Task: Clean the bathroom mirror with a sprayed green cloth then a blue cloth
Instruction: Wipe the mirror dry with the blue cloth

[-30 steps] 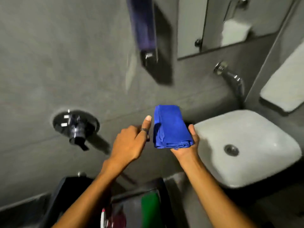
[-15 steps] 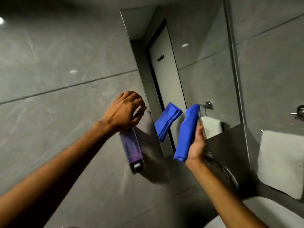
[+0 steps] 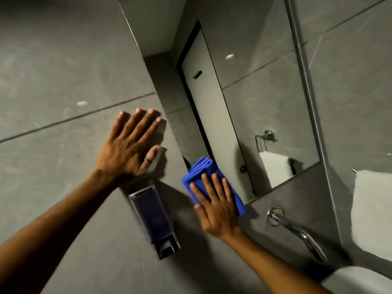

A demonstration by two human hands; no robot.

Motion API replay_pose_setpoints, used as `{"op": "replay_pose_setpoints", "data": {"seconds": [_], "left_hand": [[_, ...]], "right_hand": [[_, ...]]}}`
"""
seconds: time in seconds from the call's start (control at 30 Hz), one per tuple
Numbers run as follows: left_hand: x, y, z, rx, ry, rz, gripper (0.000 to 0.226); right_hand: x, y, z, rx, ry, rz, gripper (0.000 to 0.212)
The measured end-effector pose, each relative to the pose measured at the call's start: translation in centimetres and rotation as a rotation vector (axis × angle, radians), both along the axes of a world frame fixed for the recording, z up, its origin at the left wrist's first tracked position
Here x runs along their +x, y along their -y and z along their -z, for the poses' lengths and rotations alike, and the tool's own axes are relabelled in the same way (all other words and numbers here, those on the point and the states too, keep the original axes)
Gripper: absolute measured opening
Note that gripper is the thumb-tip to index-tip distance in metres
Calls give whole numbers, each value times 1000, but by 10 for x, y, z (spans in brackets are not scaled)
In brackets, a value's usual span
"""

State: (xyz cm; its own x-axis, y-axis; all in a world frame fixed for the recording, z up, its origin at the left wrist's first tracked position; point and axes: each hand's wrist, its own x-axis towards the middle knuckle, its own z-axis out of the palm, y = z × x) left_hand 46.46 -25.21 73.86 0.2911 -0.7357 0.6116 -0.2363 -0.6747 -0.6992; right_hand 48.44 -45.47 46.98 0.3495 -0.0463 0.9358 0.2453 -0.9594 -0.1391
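Grey tiled wall (image 3: 53, 60) is filling the left side, one grout line running diagonally across it, lots of bare tile around. Left hand (image 3: 129, 147) is pressing flat against the wall, fingers spread apart, gripping nothing, ring showing on the thumb; fingertips are sitting just short of the mirror's left edge. Soap dispenser (image 3: 153, 221) is hanging on the wall just below that hand's wrist, tilted in view, dark liquid inside, nozzle at its lower end. Right of it, blue cloth (image 3: 203, 177) is lying folded against the lower left corner of the mirror (image 3: 265, 92), its top edge lapping onto the glass, its lower end reaching past the mirror's bottom edge onto the tile. Right hand (image 3: 216, 206) is lying flat on the cloth, fingers extended and slightly apart, pushing it to the surface rather than clenching it. Mirror is running up and right from there, most of the glass above and right of the cloth sitting uncovered; it is reflecting a pale door with a dark frame and a towel ring with a white towel. Mirror's right edge is meeting a wall corner. Chrome tap (image 3: 297, 232) is sticking out of the wall below the mirror's bottom edge, near the cloth but apart. White towel (image 3: 373, 209) is hanging on the far-right wall. White basin rim (image 3: 360, 279) is showing at bottom right.
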Motion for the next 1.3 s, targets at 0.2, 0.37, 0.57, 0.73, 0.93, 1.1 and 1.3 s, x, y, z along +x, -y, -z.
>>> {"op": "replay_pose_setpoints", "data": {"seconds": [0.2,0.37,0.57,0.73,0.93,1.1,1.3], "left_hand": [[3,9,8,-97,13,-19,74],[5,15,13,-140,47,-6,76],[8,15,13,-133,60,4,77],[8,17,16,-141,102,10,76],[11,14,15,-164,72,-2,77],[4,15,15,-246,64,-7,75],[3,18,-12,-272,45,-13,72]], "right_hand": [[18,115,-11,360,99,142,68],[15,212,-21,508,-5,108,62],[15,282,-44,733,-19,163,74],[15,237,-64,595,23,129,79],[18,93,-139,323,114,186,70],[3,-13,-143,124,76,6,64],[1,-4,-147,14,81,-9,61]]}}
